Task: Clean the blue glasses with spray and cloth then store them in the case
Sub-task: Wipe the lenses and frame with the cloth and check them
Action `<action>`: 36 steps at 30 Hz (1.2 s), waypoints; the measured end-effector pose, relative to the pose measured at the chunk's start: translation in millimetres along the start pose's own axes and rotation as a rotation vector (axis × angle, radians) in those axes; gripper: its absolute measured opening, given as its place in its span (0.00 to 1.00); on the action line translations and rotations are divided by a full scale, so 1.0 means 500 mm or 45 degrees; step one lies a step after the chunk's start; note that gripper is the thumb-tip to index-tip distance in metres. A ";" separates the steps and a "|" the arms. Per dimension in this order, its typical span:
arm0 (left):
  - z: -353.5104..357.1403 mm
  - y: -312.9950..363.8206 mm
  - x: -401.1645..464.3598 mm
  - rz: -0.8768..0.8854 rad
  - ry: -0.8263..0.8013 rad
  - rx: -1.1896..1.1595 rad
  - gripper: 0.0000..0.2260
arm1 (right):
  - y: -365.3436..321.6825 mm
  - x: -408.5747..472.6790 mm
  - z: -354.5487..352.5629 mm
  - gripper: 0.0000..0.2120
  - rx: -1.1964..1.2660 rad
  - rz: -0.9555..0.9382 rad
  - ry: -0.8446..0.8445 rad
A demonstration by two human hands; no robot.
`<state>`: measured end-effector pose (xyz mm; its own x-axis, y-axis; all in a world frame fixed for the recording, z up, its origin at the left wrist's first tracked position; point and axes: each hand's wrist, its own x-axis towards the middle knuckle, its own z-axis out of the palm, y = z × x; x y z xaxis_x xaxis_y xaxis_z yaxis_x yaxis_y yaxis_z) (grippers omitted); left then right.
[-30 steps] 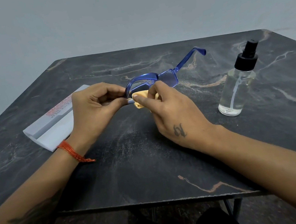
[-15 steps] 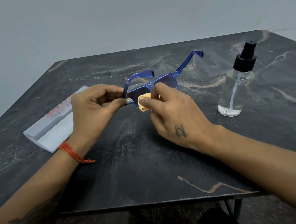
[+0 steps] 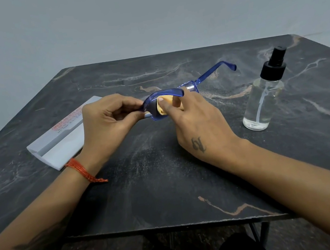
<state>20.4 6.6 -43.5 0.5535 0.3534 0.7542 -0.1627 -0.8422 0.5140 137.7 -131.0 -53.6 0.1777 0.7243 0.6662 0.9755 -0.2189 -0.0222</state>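
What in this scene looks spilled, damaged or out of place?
Nothing stands out. The clear spray bottle stands upright with no puddle, the grey case lies flat, and the blue plastic glasses look intact on the dark marble table.

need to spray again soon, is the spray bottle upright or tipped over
Upright: the spray bottle stands on its base on the table, black nozzle on top.

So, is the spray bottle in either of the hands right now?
No, the spray bottle stands alone on the table, apart from both hands.
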 end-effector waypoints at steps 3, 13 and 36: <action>-0.001 0.000 -0.001 0.034 0.007 0.085 0.08 | -0.002 0.000 0.000 0.17 0.039 -0.001 -0.025; -0.006 -0.003 0.001 -0.002 0.014 0.068 0.09 | -0.005 -0.005 0.000 0.20 0.286 -0.133 -0.007; -0.001 0.004 0.003 0.002 0.023 0.069 0.11 | -0.001 0.001 -0.001 0.23 0.006 -0.090 -0.005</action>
<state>20.5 5.8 -40.9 0.5385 0.3587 0.7624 -0.1190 -0.8634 0.4902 137.2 -130.9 -52.9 0.1085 0.7404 0.6633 0.9862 -0.1640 0.0217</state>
